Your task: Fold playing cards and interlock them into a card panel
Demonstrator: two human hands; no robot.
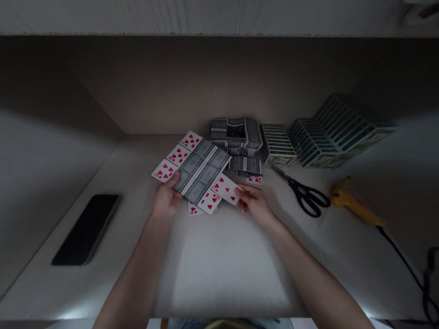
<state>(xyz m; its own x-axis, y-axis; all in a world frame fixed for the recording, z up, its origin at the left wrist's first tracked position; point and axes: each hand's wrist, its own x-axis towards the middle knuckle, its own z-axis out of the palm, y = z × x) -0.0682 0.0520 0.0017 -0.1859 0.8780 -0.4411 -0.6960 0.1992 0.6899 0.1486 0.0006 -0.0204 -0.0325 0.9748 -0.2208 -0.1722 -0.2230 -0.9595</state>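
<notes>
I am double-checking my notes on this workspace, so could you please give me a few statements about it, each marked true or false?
1. The left hand holds a panel of playing cards. True.
2. The right hand touches nothing. False: it grips a hearts card by its edge.
3. The scissors lie right of the right hand. True.
4. The yellow glue gun lies beside the smartphone. False: it lies near the scissors, on the opposite side.

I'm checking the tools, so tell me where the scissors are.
The scissors lie right of centre in the head view, between the right hand and the yellow glue gun.
</notes>
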